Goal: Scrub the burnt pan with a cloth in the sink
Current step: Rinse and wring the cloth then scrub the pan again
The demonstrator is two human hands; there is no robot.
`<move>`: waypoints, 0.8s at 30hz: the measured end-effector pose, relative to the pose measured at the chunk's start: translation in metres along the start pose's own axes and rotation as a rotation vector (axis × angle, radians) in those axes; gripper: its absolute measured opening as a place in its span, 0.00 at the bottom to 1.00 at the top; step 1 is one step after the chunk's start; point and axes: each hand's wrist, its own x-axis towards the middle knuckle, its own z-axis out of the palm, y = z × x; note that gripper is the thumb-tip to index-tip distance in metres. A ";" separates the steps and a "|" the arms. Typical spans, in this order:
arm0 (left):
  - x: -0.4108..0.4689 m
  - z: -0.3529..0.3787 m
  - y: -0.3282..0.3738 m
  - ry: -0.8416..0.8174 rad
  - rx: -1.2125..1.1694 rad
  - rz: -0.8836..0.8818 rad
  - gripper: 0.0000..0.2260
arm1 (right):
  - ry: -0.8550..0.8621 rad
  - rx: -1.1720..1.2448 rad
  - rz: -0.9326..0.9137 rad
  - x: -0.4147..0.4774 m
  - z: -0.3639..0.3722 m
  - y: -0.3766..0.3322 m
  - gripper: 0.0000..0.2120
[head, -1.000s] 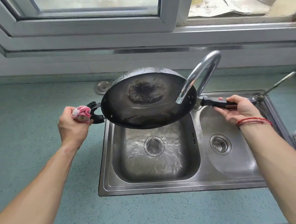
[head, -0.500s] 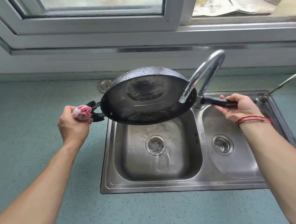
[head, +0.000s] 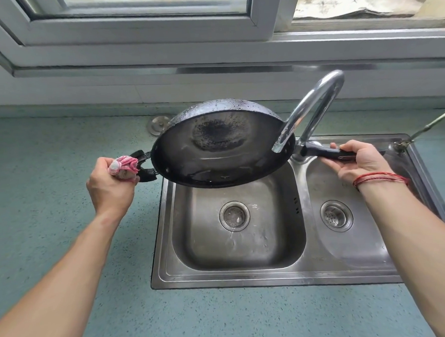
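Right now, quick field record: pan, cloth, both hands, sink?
pan: tilted, held above left basin, burnt patch at centre
cloth: pink, bunched up
left hand: grips cloth at pan's short handle
right hand: grips pan's long handle
sink: steel, two basins
faucet: spout in front of pan's right rim

Pan (head: 216,166) was held tilted over sink (head: 247,276), above left basin, inside facing camera. Burnt patch (head: 217,135) dead center, droplets on upper rim. Left hand (head: 109,184) gripped wadded pink cloth (head: 123,166) right against side handle (head: 144,170). Right hand (head: 357,158) held long handle (head: 323,152). Tap (head: 313,104) spout crossed pan's right edge.
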 end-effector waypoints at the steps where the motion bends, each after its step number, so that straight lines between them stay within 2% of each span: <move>1: 0.000 0.000 0.000 -0.002 -0.001 -0.003 0.15 | 0.001 0.000 -0.001 -0.001 0.000 0.000 0.06; 8: 0.004 -0.001 0.004 -0.029 -0.026 -0.051 0.17 | 0.025 -0.107 0.002 -0.001 -0.003 0.002 0.07; 13: -0.001 0.001 -0.001 -0.049 -0.088 -0.113 0.16 | 0.061 -0.175 0.012 0.009 -0.019 0.010 0.04; 24: -0.016 0.018 -0.022 -0.069 -0.156 -0.289 0.17 | 0.165 -0.246 0.049 0.016 -0.055 0.039 0.09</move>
